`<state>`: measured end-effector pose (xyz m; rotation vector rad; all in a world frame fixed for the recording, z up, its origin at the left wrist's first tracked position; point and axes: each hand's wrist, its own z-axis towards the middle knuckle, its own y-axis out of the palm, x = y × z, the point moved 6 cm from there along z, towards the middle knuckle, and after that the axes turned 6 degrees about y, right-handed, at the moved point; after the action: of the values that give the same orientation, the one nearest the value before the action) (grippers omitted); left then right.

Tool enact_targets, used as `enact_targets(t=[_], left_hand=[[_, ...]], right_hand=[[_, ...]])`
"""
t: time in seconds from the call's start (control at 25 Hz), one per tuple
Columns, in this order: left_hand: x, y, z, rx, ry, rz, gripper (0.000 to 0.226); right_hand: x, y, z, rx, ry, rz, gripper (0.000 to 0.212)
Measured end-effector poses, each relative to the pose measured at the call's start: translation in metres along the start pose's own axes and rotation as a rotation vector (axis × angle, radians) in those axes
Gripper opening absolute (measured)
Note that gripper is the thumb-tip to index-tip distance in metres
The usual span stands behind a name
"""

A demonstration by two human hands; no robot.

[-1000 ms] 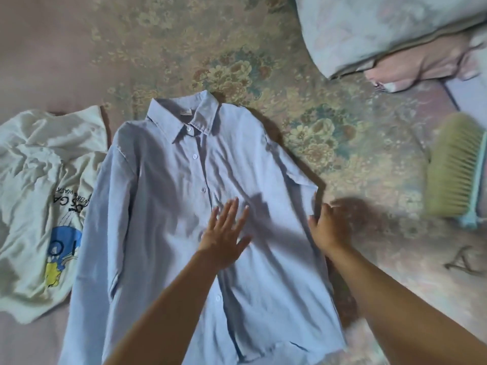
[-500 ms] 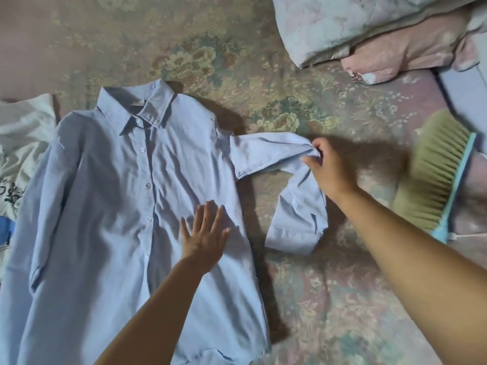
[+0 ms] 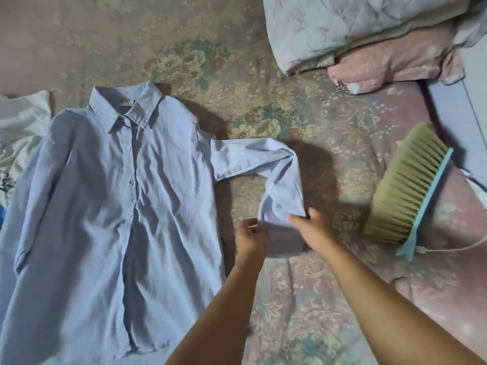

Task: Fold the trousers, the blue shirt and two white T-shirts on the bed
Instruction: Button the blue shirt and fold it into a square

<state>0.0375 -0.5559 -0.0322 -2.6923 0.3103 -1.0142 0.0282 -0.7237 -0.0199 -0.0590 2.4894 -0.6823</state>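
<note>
Your light blue button-up cotton shirt (image 3: 113, 206) lies face up and buttoned on the floral-patterned bed (image 3: 276, 106), collar pointing away from you. Its one sleeve (image 3: 266, 164) juts out sideways, then bends back toward you at the elbow. Your left hand (image 3: 250, 237) pinches the near edge of the cuff, fingers curled on the fabric, and your right hand (image 3: 312, 227) grips the same cuff just beside it. A crumpled white T-shirt (image 3: 21, 138) lies touching the shirt's far shoulder. A green-bristled brush with a blue handle (image 3: 411, 185) rests near your right arm, apart from the sleeve.
</note>
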Motion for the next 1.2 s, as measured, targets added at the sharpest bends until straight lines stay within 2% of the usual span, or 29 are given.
enact_targets(t=[0.04, 0.12, 0.2, 0.24, 0.28, 0.36, 0.4, 0.48, 0.56, 0.64, 0.72, 0.8, 0.88, 0.96, 1.04, 1.08, 1.12, 1.16, 1.2], left_hand=[[-0.001, 0.014, -0.011, -0.077, -0.142, -0.225, 0.007], [0.011, 0.047, -0.039, -0.29, -0.284, -0.635, 0.015], [0.035, 0.067, -0.07, -0.376, -0.317, -0.805, 0.018], [0.051, 0.07, -0.087, -0.386, -0.315, -0.818, 0.018], [0.068, 0.071, -0.103, -0.402, -0.295, -0.792, 0.017], [0.094, 0.067, -0.126, -0.406, -0.222, -0.667, 0.019], [0.107, 0.061, -0.139, -0.414, -0.192, -0.615, 0.022], [0.122, 0.05, -0.152, -0.38, -0.105, -0.499, 0.026], [0.134, 0.036, -0.165, -0.287, -0.011, -0.415, 0.025], [0.143, 0.016, -0.175, -0.181, 0.1, -0.34, 0.047], [0.154, -0.002, -0.184, -0.103, 0.247, -0.312, 0.033], [0.159, -0.011, -0.197, -0.181, 0.301, -0.38, 0.023], [0.166, -0.015, -0.21, -0.271, 0.34, -0.433, 0.032], [0.17, -0.018, -0.213, -0.173, 0.44, -0.244, 0.024], [0.17, -0.021, -0.218, 0.082, 0.481, 0.026, 0.022], [0.172, -0.019, -0.229, 0.18, 0.483, 0.034, 0.017], [0.178, -0.012, -0.242, 0.197, 0.49, 0.007, 0.005], [0.185, 0.001, -0.253, 0.186, 0.454, -0.013, 0.021], [0.188, 0.017, -0.262, 0.159, 0.413, -0.01, 0.046]], right_hand=[[-0.012, -0.019, -0.008, -0.024, -0.013, 0.068, 0.016], [-0.041, -0.062, -0.034, -0.168, -0.067, 0.259, 0.019], [-0.061, -0.097, -0.065, -0.332, -0.067, 0.451, 0.033], [-0.065, -0.111, -0.078, -0.357, -0.067, 0.42, 0.04], [-0.068, -0.121, -0.089, -0.347, -0.079, 0.313, 0.04], [-0.075, -0.135, -0.106, -0.238, -0.13, 0.122, 0.017], [-0.08, -0.141, -0.116, -0.182, -0.149, 0.123, 0.006], [-0.088, -0.148, -0.133, -0.134, -0.16, 0.185, 0.009], [-0.096, -0.147, -0.154, -0.185, -0.176, 0.174, 0.008], [-0.103, -0.14, -0.167, -0.242, -0.213, 0.132, 0.014], [-0.112, -0.136, -0.179, -0.24, -0.232, 0.166, 0.012], [-0.119, -0.136, -0.186, -0.214, -0.223, 0.203, 0.025], [-0.122, -0.138, -0.19, -0.205, -0.226, 0.128, 0.029], [-0.123, -0.143, -0.187, -0.188, -0.278, -0.021, 0.023], [-0.129, -0.159, -0.182, -0.11, -0.388, -0.168, 0.017], [-0.135, -0.174, -0.178, -0.016, -0.469, -0.239, 0.019], [-0.143, -0.189, -0.176, 0.086, -0.575, -0.313, 0.023], [-0.153, -0.202, -0.176, 0.16, -0.686, -0.379, 0.025], [-0.161, -0.211, -0.175, 0.189, -0.766, -0.412, 0.027]])
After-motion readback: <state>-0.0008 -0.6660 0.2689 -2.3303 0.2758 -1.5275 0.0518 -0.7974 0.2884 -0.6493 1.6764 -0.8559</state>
